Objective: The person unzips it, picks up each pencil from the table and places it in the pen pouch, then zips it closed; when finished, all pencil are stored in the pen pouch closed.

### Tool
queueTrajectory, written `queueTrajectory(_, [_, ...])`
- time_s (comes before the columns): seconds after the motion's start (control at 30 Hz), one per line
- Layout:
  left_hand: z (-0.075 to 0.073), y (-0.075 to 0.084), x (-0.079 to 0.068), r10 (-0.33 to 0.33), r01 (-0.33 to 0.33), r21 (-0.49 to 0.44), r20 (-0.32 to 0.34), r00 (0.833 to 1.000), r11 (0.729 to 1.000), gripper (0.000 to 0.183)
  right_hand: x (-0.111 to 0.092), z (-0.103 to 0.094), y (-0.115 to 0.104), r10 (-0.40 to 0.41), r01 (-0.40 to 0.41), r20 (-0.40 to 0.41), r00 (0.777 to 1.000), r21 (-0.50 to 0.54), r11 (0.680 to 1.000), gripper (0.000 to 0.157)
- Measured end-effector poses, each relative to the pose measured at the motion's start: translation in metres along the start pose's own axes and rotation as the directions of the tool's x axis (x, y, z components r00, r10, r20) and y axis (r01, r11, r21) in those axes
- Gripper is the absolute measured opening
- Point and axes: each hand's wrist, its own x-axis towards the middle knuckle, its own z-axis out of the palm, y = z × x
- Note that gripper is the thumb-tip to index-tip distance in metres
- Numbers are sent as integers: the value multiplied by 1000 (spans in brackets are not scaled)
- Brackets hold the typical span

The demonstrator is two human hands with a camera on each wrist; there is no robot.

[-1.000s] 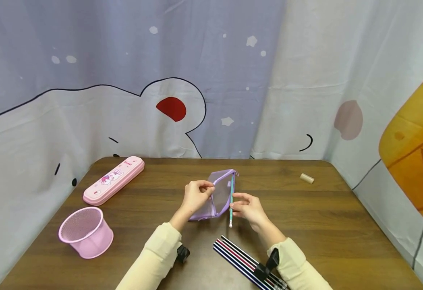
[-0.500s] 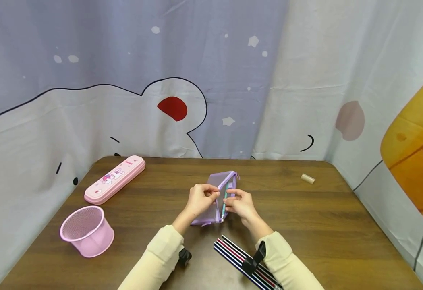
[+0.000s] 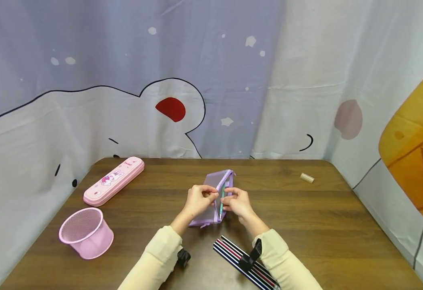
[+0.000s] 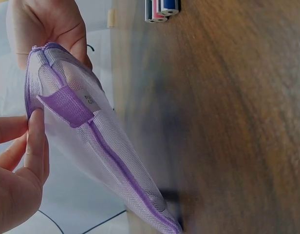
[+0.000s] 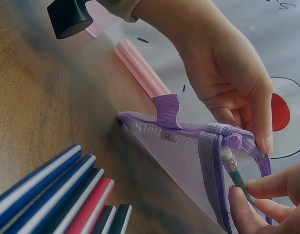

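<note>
A purple mesh zip pouch (image 3: 211, 181) stands near the middle of the table, its zipped mouth spread apart. My left hand (image 3: 198, 200) pinches the near edge of that mouth between thumb and fingers. In my right hand (image 3: 238, 203) is a green pencil (image 5: 236, 178), pinched at the pouch opening with its white eraser end inside the zip edges in the right wrist view. The pencil's far part is hidden by the fingers and mesh. Several striped pencils (image 3: 242, 262) in blue, red and black lie bundled on the table, below my right wrist.
To the left are a pink pencil box (image 3: 113, 180) with a rabbit picture and a pink mesh cup (image 3: 88, 233). A small beige cylinder (image 3: 307, 178) lies at the back right of the wooden table (image 3: 324, 225). A printed curtain (image 3: 233, 80) hangs behind.
My right hand has moved left, bringing the green pencil from beside the pouch into its opening. The left hand keeps its pinch on the edge and has shifted slightly right.
</note>
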Motion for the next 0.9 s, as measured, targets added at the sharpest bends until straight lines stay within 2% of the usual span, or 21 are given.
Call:
queueTrajectory(0.27, [0, -1, 0, -28, 31, -65, 36, 999, 997, 11, 2, 3, 2, 6, -6, 4, 1000, 6, 1000, 38])
queueTrajectory(0.57, [-1, -4, 1, -40, 38, -72, -20, 999, 997, 12, -1, 1, 6, -21, 20, 21, 1000, 29, 999, 40])
queueTrajectory(0.9, [-2, -5, -1, -16, 17, -82, 10, 1000, 996, 11, -2, -6, 9, -32, 32, 25, 999, 12, 999, 37])
